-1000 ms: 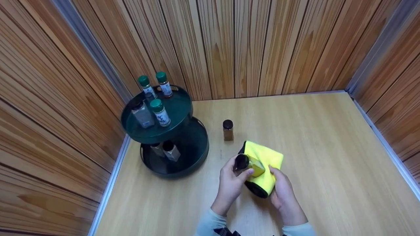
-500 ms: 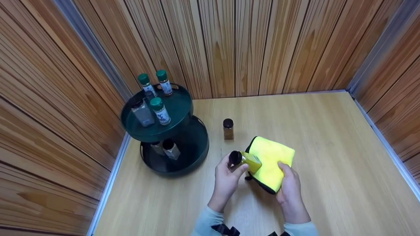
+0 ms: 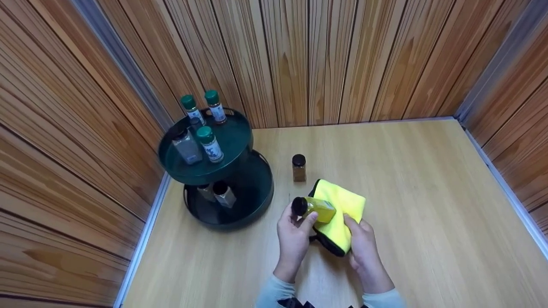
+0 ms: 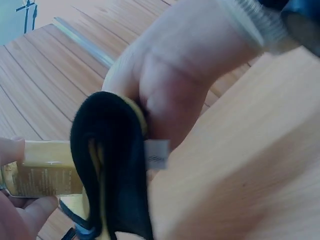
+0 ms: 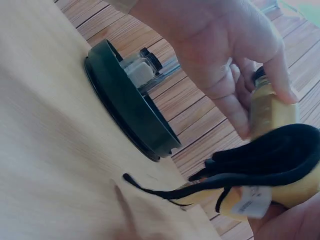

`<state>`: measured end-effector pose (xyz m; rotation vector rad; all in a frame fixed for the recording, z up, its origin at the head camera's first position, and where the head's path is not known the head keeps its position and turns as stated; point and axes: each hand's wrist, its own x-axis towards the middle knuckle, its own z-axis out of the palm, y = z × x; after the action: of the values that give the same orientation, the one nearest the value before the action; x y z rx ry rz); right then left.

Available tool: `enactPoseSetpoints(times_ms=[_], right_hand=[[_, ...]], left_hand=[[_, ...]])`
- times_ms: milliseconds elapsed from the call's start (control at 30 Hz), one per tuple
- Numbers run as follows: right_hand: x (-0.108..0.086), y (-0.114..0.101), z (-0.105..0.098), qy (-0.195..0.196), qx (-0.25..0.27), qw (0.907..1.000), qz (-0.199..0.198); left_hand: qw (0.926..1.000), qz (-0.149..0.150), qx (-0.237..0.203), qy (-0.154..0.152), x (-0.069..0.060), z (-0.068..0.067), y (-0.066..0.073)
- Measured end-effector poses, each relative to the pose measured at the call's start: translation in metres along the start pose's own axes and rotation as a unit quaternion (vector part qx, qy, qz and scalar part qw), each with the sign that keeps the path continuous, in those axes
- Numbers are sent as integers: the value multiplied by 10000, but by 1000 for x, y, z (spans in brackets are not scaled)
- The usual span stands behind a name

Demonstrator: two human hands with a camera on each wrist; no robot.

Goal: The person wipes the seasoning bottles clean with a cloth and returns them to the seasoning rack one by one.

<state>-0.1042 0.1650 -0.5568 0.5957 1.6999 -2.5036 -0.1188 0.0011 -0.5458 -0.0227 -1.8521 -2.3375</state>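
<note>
Tilted on its side, a clear spice jar (image 3: 321,208) with a black lid is held near its lid end by my left hand (image 3: 293,239). Its contents look yellow. My right hand (image 3: 363,248) grips a folded yellow cloth (image 3: 344,203) with black edging, thumb on top. The cloth lies against the jar's far end and side. In the left wrist view, the cloth's dark underside (image 4: 117,165) hides part of the jar (image 4: 45,172). From the right wrist, a white tag (image 5: 253,201) shows on the cloth, and left fingers wrap the jar (image 5: 272,112).
A brown-filled jar (image 3: 299,169) with a black lid stands upright beyond the hands. On the left, a dark green two-tier round rack (image 3: 205,171) carries green-capped bottles (image 3: 212,147) above and black-lidded jars (image 3: 224,196) below. Wood-panel walls (image 3: 325,64) enclose the wooden table (image 3: 428,192).
Both hands first shifted the cloth right, then back left. The jar has moved a little left and lies more sideways, its side now showing more. The rack and standing jar stay in place.
</note>
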Motion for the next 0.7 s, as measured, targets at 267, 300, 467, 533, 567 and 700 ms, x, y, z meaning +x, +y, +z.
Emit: enactPoseSetpoints(times_ms=[267, 300, 467, 533, 567, 700], right_hand=[[-2, -22, -10, 244, -69, 9986, -457], [0, -25, -11, 322, -45, 9983, -487], [14, -24, -9, 455, -109, 9979, -445], [17, -18, -5, 362, -77, 9989, -287], [17, -15, -3, 330, -37, 9993, -196], [9, -1, 6, 189, 75, 9998, -2]], left_hand=[[9993, -181, 287, -123, 3, -3, 5], [9991, -246, 279, -198, 2, -3, 5], [9987, -361, 98, -339, -6, 3, 1], [9991, -264, 13, -317, -7, 4, 1], [9993, -223, -27, -295, -8, 5, 1], [9997, -57, -60, -216, -5, 4, 3]])
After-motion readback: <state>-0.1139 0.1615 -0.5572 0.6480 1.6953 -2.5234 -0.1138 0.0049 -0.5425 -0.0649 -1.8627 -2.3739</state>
